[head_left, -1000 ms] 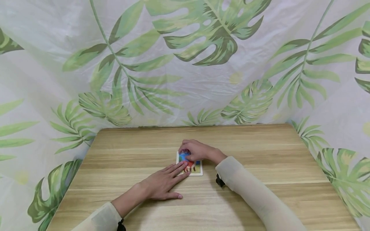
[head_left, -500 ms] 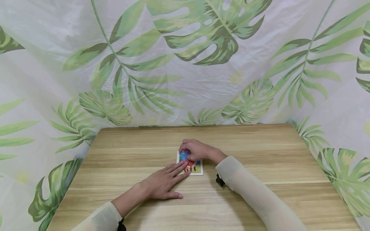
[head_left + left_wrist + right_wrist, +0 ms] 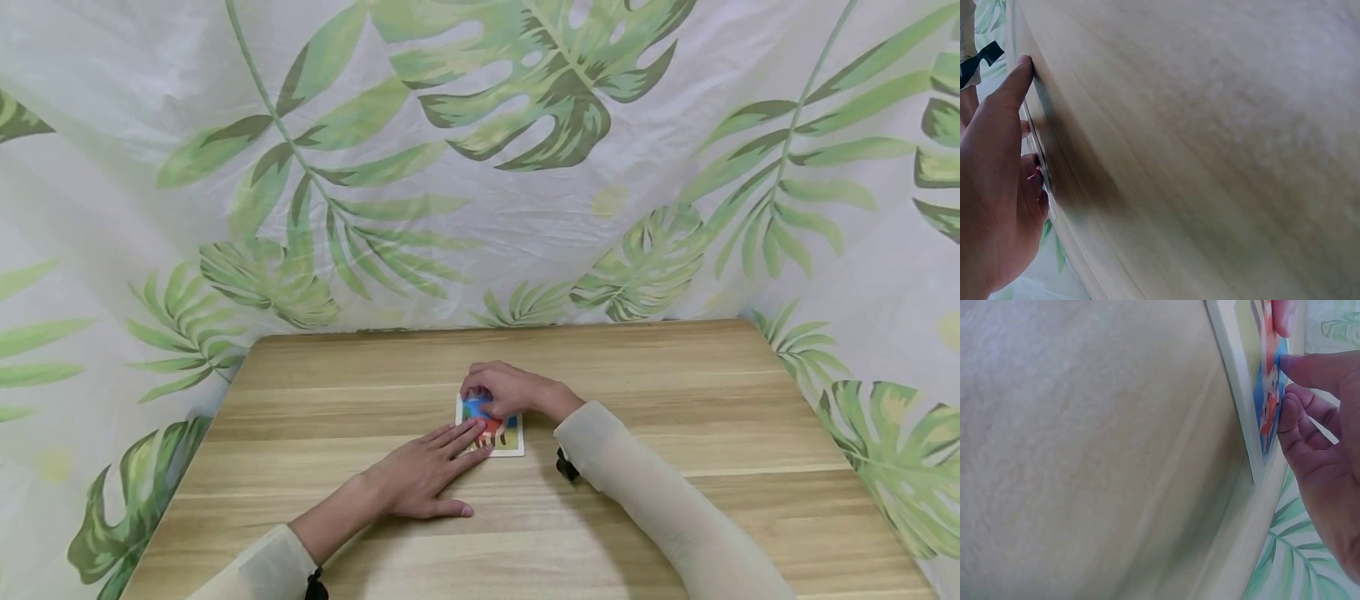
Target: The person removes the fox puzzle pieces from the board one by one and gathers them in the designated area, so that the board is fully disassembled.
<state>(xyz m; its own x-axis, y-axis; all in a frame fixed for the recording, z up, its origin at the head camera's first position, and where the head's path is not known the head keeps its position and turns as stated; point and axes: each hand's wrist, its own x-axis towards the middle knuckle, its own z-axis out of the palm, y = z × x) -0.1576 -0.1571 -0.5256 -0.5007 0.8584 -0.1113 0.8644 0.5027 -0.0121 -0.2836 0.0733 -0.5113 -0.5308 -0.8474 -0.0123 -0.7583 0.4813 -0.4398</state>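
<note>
- At far left we are seeing the left sleeve (image 3: 262,562) reaching in over the wooden table (image 3: 300,417).
- Next, we are finding the left hand (image 3: 427,482) lying spread, its fingertips resting on the near left part of the picture board (image 3: 512,439), its thumb pointing away from the other fingers.
- In the middle, we are seeing that board lying flat on the table between the hands. Against half a second ago, we are noticing only a slight shift of the head view; both hands are keeping their places on the board, so we are judging the work there to be unfinished.
- For containers, we are making out just the board's white border surrounding a coloured animal picture; we are not managing to tell whether it is forming a shallow tray.
- Further right, the right hand (image 3: 510,390) is bending its fingers at the far side, thumb touching the picture; whether it is pinching a piece, we cannot tell.
</note>
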